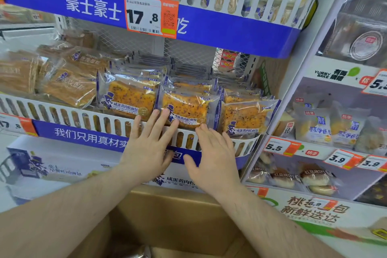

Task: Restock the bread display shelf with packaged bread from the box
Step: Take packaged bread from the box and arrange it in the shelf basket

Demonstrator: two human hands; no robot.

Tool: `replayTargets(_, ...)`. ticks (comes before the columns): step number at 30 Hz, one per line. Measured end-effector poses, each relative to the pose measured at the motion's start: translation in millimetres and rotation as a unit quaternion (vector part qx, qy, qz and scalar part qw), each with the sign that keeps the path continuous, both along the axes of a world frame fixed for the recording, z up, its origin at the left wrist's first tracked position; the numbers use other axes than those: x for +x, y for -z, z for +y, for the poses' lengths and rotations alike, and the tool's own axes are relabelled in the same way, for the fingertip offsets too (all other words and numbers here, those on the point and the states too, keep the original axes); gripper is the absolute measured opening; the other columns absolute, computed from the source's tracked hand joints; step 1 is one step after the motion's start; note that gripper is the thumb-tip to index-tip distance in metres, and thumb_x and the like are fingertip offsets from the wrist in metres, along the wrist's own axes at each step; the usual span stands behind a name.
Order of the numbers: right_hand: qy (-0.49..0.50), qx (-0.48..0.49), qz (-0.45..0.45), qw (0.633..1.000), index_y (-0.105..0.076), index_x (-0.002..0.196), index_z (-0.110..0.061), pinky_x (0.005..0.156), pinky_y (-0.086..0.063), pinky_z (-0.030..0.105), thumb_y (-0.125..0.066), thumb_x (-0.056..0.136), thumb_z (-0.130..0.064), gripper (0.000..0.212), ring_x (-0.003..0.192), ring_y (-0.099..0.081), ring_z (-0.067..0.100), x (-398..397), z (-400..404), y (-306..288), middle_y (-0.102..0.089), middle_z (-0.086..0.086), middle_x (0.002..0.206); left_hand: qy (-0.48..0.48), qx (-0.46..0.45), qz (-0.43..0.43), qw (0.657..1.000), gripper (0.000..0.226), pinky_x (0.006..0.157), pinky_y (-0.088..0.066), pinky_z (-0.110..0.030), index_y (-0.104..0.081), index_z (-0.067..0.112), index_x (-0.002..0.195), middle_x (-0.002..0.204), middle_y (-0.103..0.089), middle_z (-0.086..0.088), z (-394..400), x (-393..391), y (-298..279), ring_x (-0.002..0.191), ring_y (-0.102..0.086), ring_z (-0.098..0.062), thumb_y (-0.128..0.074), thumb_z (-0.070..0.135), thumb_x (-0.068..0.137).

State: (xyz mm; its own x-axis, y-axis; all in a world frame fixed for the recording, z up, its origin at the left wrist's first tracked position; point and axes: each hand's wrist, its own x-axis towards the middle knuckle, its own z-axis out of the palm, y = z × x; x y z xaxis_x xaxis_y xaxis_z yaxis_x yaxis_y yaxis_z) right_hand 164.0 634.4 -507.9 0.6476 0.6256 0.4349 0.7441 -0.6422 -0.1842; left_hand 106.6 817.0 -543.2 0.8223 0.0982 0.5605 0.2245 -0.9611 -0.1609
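Note:
Several packs of orange seeded bread in clear wrappers fill the middle display shelf behind its white slotted rail. The front row holds a left pack, a middle pack and a right pack. My left hand is flat and spread, its fingertips touching the lower edge of the middle pack. My right hand is also spread, fingertips at the rail just below the middle and right packs. Neither hand holds anything. The brown cardboard box stands open below my forearms.
Brown toast packs lie on the shelf's left part. An upper shelf with a blue band and a 17.8 price tag overhangs. To the right stands another rack of packaged buns with price tags.

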Motion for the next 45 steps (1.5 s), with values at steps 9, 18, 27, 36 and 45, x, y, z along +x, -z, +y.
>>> replayTargets(9,-0.029,0.152,-0.186,0.970,-0.064,0.123,-0.008,0.108,-0.038,0.046,-0.068,0.080,-0.019,0.044,0.124,-0.049,0.025,14,0,-35,-0.059,0.012,0.131,0.030,-0.027,-0.093,0.995,0.070,0.118,-0.007,-0.051,-0.029,0.013,0.150,0.158,-0.028,-0.015,3,13,-59,0.147,-0.022,-0.033,-0.038,0.045,0.089)
replayTargets(18,0.042,-0.048,-0.208,0.976,-0.048,0.144,-0.008,0.115,-0.026,0.058,-0.063,0.092,-0.028,0.057,0.144,-0.037,0.035,42,25,-40,-0.049,0.014,0.149,0.018,-0.030,-0.011,0.999,0.066,0.117,-0.011,-0.057,-0.045,0.015,0.146,0.150,-0.047,-0.006,10,35,-76,0.144,-0.035,-0.028,-0.024,0.051,0.095)
replayTargets(27,0.107,0.169,-0.110,0.974,-0.038,0.148,-0.015,0.121,-0.014,0.049,-0.054,0.091,-0.033,0.062,0.151,-0.017,0.026,41,-23,-41,-0.021,0.009,0.164,0.061,-0.025,-0.042,0.997,0.068,0.117,0.010,-0.048,-0.032,0.019,0.153,0.164,-0.022,-0.005,-26,25,-85,0.152,-0.013,-0.026,-0.036,0.051,0.093)
replayTargets(36,0.208,0.009,0.044,0.977,-0.013,0.156,-0.031,0.118,-0.013,0.058,-0.053,0.090,-0.032,0.078,0.151,-0.008,0.032,82,-59,-68,-0.001,0.003,0.167,0.105,0.005,0.077,0.991,0.074,0.116,0.008,-0.062,-0.025,0.029,0.154,0.164,-0.020,0.002,-86,82,-132,0.152,-0.010,-0.023,-0.043,0.062,0.090)
replayTargets(45,0.194,-0.028,0.055,0.979,-0.002,0.157,-0.030,0.118,-0.009,0.061,-0.052,0.094,-0.037,0.081,0.152,-0.002,0.038,76,-64,-65,0.013,0.002,0.167,0.086,-0.020,0.100,0.991,0.072,0.117,0.006,-0.061,-0.028,0.027,0.153,0.160,-0.030,0.001,-94,78,-138,0.151,-0.013,-0.025,-0.054,0.052,0.090)
